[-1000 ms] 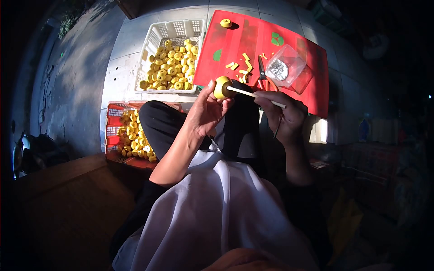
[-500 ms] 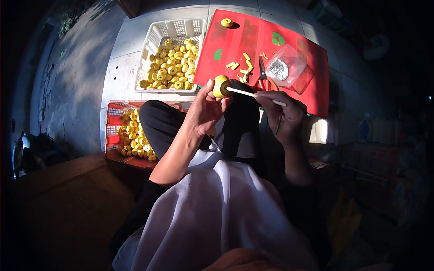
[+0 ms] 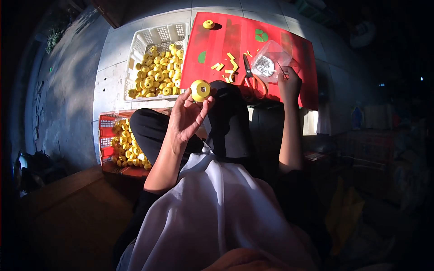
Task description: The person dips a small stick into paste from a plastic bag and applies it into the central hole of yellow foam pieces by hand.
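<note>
My left hand holds a round yellow piece by its edge, with the hole in its middle facing up toward me. At the right part of the red board, my right hand is closed around a thin stick, most of it hidden by the fingers. The stick's end is beside a clear plastic tub with silvery-grey stuff inside; whether it touches cannot be made out. Scissors with orange handles lie left of the tub, near yellow strips.
A white crate full of yellow pieces stands at the upper left. Below it, a red crate holds more. One yellow piece sits at the far edge of the red board. My knees are under my left hand.
The pale stick has come out of the yellow piece's hole. My right hand has moved up to the plastic tub. My left hand has turned the piece's hole toward me.
</note>
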The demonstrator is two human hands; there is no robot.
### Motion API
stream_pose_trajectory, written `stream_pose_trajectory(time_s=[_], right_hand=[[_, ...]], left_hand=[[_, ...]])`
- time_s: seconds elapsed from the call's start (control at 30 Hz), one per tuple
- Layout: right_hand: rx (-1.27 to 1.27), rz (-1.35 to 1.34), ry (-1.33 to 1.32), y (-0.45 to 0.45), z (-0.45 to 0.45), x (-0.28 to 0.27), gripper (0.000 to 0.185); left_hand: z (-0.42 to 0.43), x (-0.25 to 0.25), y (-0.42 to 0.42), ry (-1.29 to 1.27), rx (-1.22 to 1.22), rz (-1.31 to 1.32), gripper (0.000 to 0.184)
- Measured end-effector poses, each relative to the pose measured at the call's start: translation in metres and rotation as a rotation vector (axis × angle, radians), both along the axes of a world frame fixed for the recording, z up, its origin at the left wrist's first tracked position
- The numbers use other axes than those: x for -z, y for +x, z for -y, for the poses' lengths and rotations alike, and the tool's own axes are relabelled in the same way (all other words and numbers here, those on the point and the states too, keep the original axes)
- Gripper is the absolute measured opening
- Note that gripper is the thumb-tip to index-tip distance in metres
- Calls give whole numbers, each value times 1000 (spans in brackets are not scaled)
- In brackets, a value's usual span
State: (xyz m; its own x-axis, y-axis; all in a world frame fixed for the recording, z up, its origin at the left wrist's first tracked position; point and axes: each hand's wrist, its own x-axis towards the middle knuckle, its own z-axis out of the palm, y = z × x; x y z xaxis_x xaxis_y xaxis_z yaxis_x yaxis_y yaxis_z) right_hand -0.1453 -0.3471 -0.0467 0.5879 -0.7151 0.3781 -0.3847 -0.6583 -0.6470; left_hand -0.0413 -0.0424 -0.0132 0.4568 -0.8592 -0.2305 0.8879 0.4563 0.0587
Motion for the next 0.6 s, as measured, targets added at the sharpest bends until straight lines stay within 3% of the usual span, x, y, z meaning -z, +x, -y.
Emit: stream_pose_trajectory(time_s=[0.13,0.17,0.23,0.33,0.4,0.5,0.6], right_hand=[[-32,-44,-42,10,8,28,19],[33,-205,-32,8,11,30,24],[161,-227,-243,7,-11,2,24],[-53,173,-255,5,-50,-36,16],[-276,389,99,8,-100,-57,5],[-540,402,475,9,-154,-65,17],[-656,399,642,13,-184,-54,30]], left_hand=[[-4,0,2,-54,-17,-10,44],[-7,-1,3,-63,-31,-21,43],[-13,5,3,-42,-94,20,41],[-15,10,2,-60,-111,66,44],[-13,11,0,-53,-105,97,46],[-9,14,-3,-28,-112,211,48],[-5,11,-9,32,-177,263,49]])
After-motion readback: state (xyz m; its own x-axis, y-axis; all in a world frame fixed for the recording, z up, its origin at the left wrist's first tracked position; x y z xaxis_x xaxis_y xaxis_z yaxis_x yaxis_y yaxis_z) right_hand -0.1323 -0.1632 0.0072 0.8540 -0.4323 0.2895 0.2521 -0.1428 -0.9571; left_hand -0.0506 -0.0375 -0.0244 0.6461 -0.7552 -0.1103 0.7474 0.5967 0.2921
